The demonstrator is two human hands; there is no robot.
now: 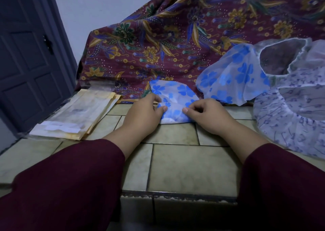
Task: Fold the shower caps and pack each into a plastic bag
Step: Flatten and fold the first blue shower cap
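Head | left hand (143, 113) fingers curled, pinching shower cap (173, 99) | right hand (204, 115) likewise

I see a pale green tiled worktop (184, 167) with dark grout lines. Behind it, a maroon batik cloth (175, 37) with gold and blue flowers drapes over something bulky. Left of that cloth stands a dark grey panelled door (26, 63), beside a plain pale wall (105, 5).
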